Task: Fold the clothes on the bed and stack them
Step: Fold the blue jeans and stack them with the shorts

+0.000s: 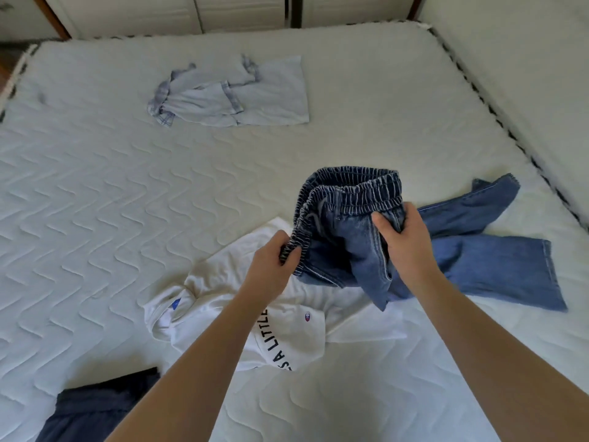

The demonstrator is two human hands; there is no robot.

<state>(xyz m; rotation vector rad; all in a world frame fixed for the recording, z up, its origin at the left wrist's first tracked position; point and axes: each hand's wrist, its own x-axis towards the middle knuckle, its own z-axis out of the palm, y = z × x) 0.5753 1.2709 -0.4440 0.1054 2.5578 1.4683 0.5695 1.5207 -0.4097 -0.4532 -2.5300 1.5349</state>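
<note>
Blue denim trousers point(478, 250) with an elastic waistband are lifted at the waist above the bed, their legs trailing right across the mattress. My left hand point(274, 266) pinches the near left part of the waistband. My right hand point(404, 240) grips the denim just below the waistband on the right. Under my left arm lies a crumpled white T-shirt point(216, 301) with black lettering. A pale blue shirt point(232, 94) lies spread and rumpled at the far middle of the bed. A dark navy garment point(92, 406) sits at the near left edge.
The white quilted mattress point(95, 202) fills the view, its piped edge running along the right side point(510, 135). White cabinet doors point(223, 11) stand beyond the far edge. A white wall lies to the right.
</note>
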